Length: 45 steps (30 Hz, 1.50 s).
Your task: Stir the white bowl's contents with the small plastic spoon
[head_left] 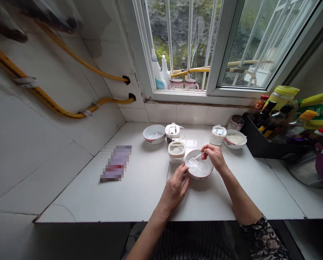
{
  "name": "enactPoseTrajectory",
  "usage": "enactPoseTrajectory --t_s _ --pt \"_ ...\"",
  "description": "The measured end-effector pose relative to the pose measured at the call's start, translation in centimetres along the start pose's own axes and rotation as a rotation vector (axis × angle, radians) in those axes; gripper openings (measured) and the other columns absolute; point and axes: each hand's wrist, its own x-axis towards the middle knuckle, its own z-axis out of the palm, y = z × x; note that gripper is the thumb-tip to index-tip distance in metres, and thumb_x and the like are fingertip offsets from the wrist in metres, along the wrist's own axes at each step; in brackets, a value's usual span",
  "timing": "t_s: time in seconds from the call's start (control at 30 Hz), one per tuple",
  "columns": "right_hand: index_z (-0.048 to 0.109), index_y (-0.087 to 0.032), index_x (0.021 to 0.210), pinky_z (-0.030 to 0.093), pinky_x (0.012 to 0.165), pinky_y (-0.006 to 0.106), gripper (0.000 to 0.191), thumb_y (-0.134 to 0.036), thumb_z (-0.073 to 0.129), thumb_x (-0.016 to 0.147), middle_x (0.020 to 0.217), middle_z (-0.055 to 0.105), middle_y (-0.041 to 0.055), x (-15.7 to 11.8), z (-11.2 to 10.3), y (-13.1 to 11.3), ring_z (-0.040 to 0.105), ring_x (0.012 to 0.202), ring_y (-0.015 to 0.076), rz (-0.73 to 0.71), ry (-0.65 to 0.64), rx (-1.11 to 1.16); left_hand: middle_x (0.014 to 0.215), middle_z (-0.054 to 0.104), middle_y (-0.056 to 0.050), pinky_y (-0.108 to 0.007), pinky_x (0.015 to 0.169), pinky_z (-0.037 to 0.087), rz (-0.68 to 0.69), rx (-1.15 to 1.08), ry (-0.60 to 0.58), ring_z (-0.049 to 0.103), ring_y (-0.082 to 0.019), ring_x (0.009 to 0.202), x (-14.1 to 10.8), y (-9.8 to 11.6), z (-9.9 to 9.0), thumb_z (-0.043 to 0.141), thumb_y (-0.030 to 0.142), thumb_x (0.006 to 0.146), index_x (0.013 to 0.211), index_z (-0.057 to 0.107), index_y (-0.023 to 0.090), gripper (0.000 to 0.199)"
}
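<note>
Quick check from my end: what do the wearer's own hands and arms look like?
The left hand and right hand are gloveless. A black sleeve with a pale floral print ends near the right elbow; the left forearm shows no sleeve.

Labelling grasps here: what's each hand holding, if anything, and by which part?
Right hand: the white spoon, by its handle. Left hand: against the left side of the nearest bowl; grip or mere steadying can't be told.

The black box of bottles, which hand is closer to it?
Right. The right hand, holding a spoon, is left of the black box; the left hand, at the front bowl, is farther left.
</note>
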Motion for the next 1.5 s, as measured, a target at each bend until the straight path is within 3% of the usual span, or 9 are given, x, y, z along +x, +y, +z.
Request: enactPoseTrajectory --t_s 0.37,0.6,0.73,0.9,1.0,1.07,1.2,1.33,1.5 --pt "0.064 -0.018 0.063 0.047 0.057 0.029 0.013 -0.027 0.055 0.062 0.046 0.060 -0.0008 0.3 -0.7 0.0 0.053 0.049 0.0141 0.064 0.022 0.128 0.143 0.052 -0.016 -0.034 0.084 0.064 0.005 -0.002 -0.002 0.057 -0.027 0.130 -0.1 -0.1 0.1 0.048 0.010 0.095 0.133 0.043 0.023 0.041" --pt "0.064 -0.018 0.076 0.051 0.068 0.033 0.017 -0.034 0.060 0.070 0.059 0.068 0.0021 0.6 0.2 -0.1 0.062 0.059 0.0169 -0.010 0.088 0.175 0.142 0.053 -0.016 -0.035 0.084 0.064 0.010 0.006 0.014 0.061 -0.026 0.125 -0.1 -0.3 0.3 0.048 0.010 0.095 0.131 0.045 0.023 0.038" --pt "0.063 -0.019 0.089 0.052 0.075 0.036 0.020 -0.037 0.054 0.085 0.072 0.073 0.0046 0.2 2.1 -0.5 0.068 0.071 0.0193 -0.204 0.134 0.075 0.142 0.053 -0.016 -0.036 0.086 0.063 0.008 0.001 0.018 0.060 -0.027 0.126 -0.1 -0.4 0.4 0.048 0.010 0.095 0.131 0.045 0.022 0.038" --pt "0.065 -0.022 0.095 0.043 0.097 0.044 0.019 -0.020 0.046 0.095 0.082 0.077 0.0046 -0.8 3.7 -0.7 0.069 0.078 0.0203 -0.697 0.079 -0.443 0.142 0.053 -0.016 -0.039 0.091 0.062 0.015 0.012 0.011 0.057 -0.028 0.130 0.0 -0.2 0.3 0.048 0.010 0.095 0.133 0.044 0.022 0.040" --pt "0.066 -0.022 0.095 0.039 0.100 0.045 0.022 -0.015 0.045 0.095 0.084 0.077 0.0039 -1.2 3.5 -0.8 0.068 0.077 0.0199 -0.818 0.058 -0.586 0.141 0.053 -0.016 -0.040 0.092 0.061 0.018 0.017 0.014 0.056 -0.028 0.131 -0.1 -0.3 0.3 0.047 0.010 0.095 0.133 0.044 0.022 0.040" --pt "0.066 -0.023 0.096 0.040 0.099 0.044 0.021 -0.017 0.046 0.096 0.083 0.077 0.0041 -1.2 3.1 -0.9 0.068 0.078 0.0205 -0.767 0.104 -0.535 0.142 0.052 -0.016 -0.040 0.092 0.061 0.014 0.018 0.018 0.057 -0.028 0.130 -0.1 -0.4 0.3 0.047 0.010 0.095 0.132 0.044 0.022 0.040" --pt "0.065 -0.021 0.089 0.048 0.084 0.039 0.018 -0.027 0.048 0.092 0.072 0.074 0.0033 -1.1 1.5 -0.9 0.068 0.074 0.0217 -0.513 0.221 -0.307 0.143 0.052 -0.017 -0.038 0.089 0.062 0.016 0.013 0.016 0.058 -0.028 0.129 -0.1 -0.4 0.3 0.048 0.011 0.095 0.133 0.044 0.022 0.040" --pt "0.062 -0.021 0.072 0.047 0.062 0.030 0.016 -0.024 0.048 0.079 0.053 0.063 -0.0013 -0.6 -0.2 -0.8 0.060 0.054 0.0169 -0.272 0.154 -0.204 0.142 0.053 -0.016 -0.035 0.084 0.063 0.004 -0.013 0.015 0.062 -0.026 0.124 0.0 -0.1 0.2 0.049 0.011 0.094 0.131 0.045 0.023 0.039" --pt "0.061 -0.020 0.063 0.042 0.056 0.026 0.017 -0.023 0.045 0.069 0.046 0.058 -0.0025 -0.6 -1.1 -1.0 0.053 0.049 0.0140 -0.177 0.083 -0.278 0.141 0.054 -0.016 -0.032 0.081 0.064 -0.063 -0.073 0.023 0.071 -0.020 0.102 -0.1 0.1 0.1 0.050 0.011 0.093 0.133 0.044 0.023 0.042"
